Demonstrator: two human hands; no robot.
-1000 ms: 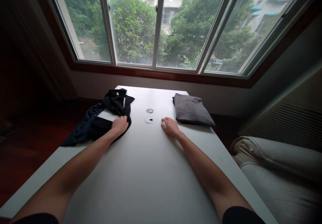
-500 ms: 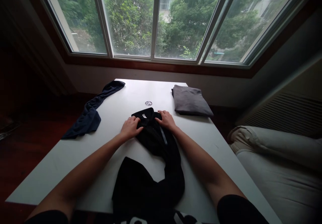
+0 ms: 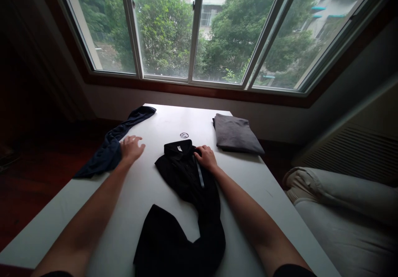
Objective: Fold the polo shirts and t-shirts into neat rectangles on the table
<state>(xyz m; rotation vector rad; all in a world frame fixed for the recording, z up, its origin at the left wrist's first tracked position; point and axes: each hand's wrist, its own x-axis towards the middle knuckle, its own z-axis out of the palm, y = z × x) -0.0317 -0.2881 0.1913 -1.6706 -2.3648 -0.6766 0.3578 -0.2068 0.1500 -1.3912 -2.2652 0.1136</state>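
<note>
A black collared shirt lies loosely on the white table, its collar toward the window and a small pale tag inside the neck. Its lower part bends round in a curve toward me. My right hand is at the shirt's right shoulder beside the collar, fingers curled on the fabric. To the left, my left hand hovers by the edge of a dark navy garment, fingers apart and holding nothing. Whether it touches that garment I cannot tell.
A folded grey garment, with something dark under it, sits at the table's far right. A small round black-and-white mark is on the tabletop. Beyond stands a wide window; a pale cushioned seat is on the right.
My left hand has let go of the shirt's collar area and moved left to the navy garment. My right hand stays at the shirt's shoulder. The view has tilted up slightly.
</note>
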